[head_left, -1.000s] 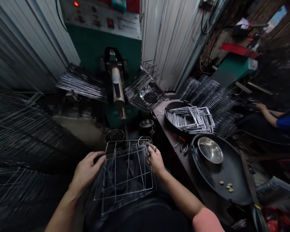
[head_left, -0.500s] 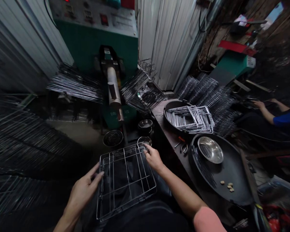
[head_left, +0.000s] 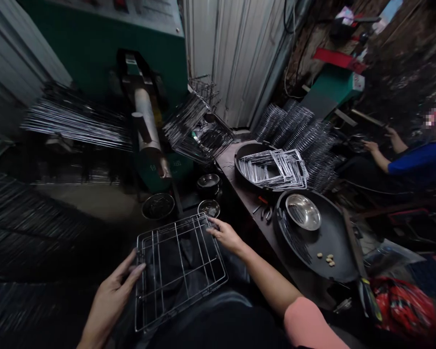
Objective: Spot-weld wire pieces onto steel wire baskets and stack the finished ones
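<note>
A rectangular wire rack [head_left: 181, 261], with crossed bars and a raised wire rim, lies tilted over my lap. My left hand [head_left: 112, 291] grips its left side between thumb and fingers. At the far right corner my right hand [head_left: 225, 235] pinches the rim; its fingertips partly hide the wire there. Just beyond the rack are a small metal bowl [head_left: 209, 208] with bits in it and a darker round dish [head_left: 158, 206]. A green machine [head_left: 94, 43] with a pale cylindrical arm [head_left: 147, 118] stands ahead.
Wire racks are stacked on the left [head_left: 76, 121] and beside the machine [head_left: 189, 126]. On the right bench, a black pan [head_left: 240, 169] holds wire frames [head_left: 276, 167]. Another pan [head_left: 330, 261] holds a steel bowl [head_left: 303, 212]. Pliers [head_left: 266, 213] lie nearby. A co-worker [head_left: 417, 157] sits further right.
My view has turned to the right and slightly down, so the surroundings appear shifted left and up. Both hands keep their hold on the wire rack.
</note>
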Demonstrator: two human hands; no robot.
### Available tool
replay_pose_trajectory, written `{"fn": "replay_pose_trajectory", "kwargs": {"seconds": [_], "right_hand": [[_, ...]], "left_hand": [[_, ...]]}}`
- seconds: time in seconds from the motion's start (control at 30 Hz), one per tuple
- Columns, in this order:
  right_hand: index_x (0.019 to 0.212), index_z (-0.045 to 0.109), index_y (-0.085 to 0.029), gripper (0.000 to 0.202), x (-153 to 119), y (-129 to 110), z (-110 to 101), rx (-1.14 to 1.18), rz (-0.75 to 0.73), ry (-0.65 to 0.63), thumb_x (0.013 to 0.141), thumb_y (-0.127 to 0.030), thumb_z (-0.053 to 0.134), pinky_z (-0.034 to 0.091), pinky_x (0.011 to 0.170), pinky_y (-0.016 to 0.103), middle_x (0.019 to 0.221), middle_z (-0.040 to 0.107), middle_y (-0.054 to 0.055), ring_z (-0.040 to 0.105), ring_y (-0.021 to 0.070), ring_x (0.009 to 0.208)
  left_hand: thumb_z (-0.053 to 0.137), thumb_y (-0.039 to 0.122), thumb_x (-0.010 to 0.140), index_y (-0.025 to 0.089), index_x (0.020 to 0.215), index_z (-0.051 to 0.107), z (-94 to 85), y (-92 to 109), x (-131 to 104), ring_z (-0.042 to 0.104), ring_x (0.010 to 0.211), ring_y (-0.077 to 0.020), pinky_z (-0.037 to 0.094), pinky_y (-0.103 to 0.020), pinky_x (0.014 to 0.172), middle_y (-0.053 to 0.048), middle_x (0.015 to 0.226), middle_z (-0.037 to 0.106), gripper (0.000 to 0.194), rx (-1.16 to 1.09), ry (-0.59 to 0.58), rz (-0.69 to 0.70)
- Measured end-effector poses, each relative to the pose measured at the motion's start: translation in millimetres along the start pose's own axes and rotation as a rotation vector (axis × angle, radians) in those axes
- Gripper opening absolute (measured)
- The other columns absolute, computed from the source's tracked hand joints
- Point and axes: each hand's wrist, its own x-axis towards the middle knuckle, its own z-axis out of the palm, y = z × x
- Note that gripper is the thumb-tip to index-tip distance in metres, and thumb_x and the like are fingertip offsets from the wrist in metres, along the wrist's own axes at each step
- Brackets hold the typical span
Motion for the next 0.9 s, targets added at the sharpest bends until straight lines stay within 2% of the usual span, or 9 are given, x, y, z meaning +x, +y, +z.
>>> {"fn": "replay_pose_trajectory", "kwargs": {"seconds": [0.07,0.17,0.27,0.37,0.5,0.6,0.77,0.83,0.9], "right_hand": [[0.13,0.068,-0.025,0.052,-7.4,1.5,1.2,0.05,0.017,0.008,0.079,-0.029,0.075,0.048,0.103,0.04,0.121,0.074,0.005,0.067,0.0228,0.111],[0.131,0.067,-0.025,0.062,-20.4,3.8,1.0,0.123,0.035,0.011,0.072,-0.028,0.082,0.05,0.1,0.038,0.114,0.074,0.003,0.067,0.0206,0.103],[0.131,0.067,-0.024,0.063,-30.0,6.7,1.2,0.159,0.069,0.01,0.07,-0.029,0.083,0.051,0.095,0.036,0.103,0.074,0.001,0.066,0.0179,0.094],[0.127,0.069,-0.024,0.054,-34.0,10.1,3.2,0.192,0.094,0.008,0.074,-0.032,0.081,0.052,0.089,0.033,0.096,0.072,0.001,0.064,0.0167,0.088],[0.126,0.068,-0.023,0.05,-37.2,12.5,5.9,0.151,0.059,0.001,0.078,-0.031,0.078,0.052,0.086,0.032,0.089,0.069,-0.001,0.062,0.0157,0.084],[0.128,0.066,-0.024,0.049,-41.9,12.3,6.7,0.1,0.04,-0.019,0.08,-0.03,0.075,0.05,0.087,0.032,0.085,0.066,-0.002,0.061,0.0153,0.081],[0.124,0.068,-0.021,0.049,-45.1,12.9,3.2,0.119,0.061,-0.003,0.077,-0.033,0.077,0.048,0.083,0.031,0.082,0.063,-0.002,0.057,0.0153,0.079],[0.119,0.069,-0.021,0.048,-36.3,15.5,-0.4,0.205,0.096,0.028,0.074,-0.034,0.079,0.048,0.079,0.03,0.081,0.063,-0.002,0.057,0.0146,0.077],[0.112,0.069,-0.021,0.04,-19.0,19.4,-3.3,0.358,0.129,0.111,0.075,-0.037,0.075,0.047,0.071,0.027,0.079,0.062,-0.003,0.055,0.013,0.071]], "left_hand": [[0.059,0.08,0.065,0.013,0.143,0.052,2.3,7.5,-9.0,0.065,0.114,-0.0374,0.046,-0.055,0.109,-0.012,0.109,0.075,0.103,-0.001,0.024,-0.032],[0.054,0.082,0.069,0.017,0.14,0.055,-0.5,8.0,-18.8,0.062,0.12,-0.0372,0.046,-0.053,0.11,-0.013,0.119,0.071,0.096,0.077,0.05,-0.051],[0.054,0.082,0.07,0.021,0.143,0.052,-13.5,-7.9,-20.0,0.057,0.128,-0.0368,0.042,-0.053,0.114,-0.011,0.127,0.069,0.095,0.183,-0.074,0.028],[0.067,0.081,0.058,0.023,0.145,0.05,-28.2,-31.4,-17.4,0.05,0.134,-0.041,0.041,-0.057,0.113,-0.011,0.14,0.061,0.106,0.284,-0.189,0.198],[0.074,0.079,0.049,0.02,0.149,0.045,-35.6,-53.4,-16.6,0.047,0.135,-0.045,0.048,-0.059,0.106,-0.017,0.15,0.05,0.12,0.406,-0.209,0.312],[0.075,0.079,0.049,0.02,0.148,0.045,-33.2,-58.9,-15.8,0.049,0.133,-0.0461,0.047,-0.06,0.106,-0.017,0.148,0.051,0.118,0.461,-0.207,0.367],[0.075,0.077,0.049,0.023,0.146,0.046,-26.9,-59.9,-17.3,0.047,0.135,-0.0455,0.043,-0.063,0.11,-0.015,0.148,0.052,0.115,0.478,-0.174,0.34],[0.079,0.073,0.047,0.022,0.146,0.048,-27.3,-57.4,-18.6,0.044,0.137,-0.0443,0.041,-0.061,0.112,-0.016,0.15,0.049,0.115,0.401,-0.199,0.317],[0.084,0.067,0.047,0.023,0.143,0.051,-31.0,-51.6,-16.7,0.041,0.139,-0.0427,0.038,-0.058,0.114,-0.014,0.152,0.046,0.11,0.288,-0.238,0.283]]}}
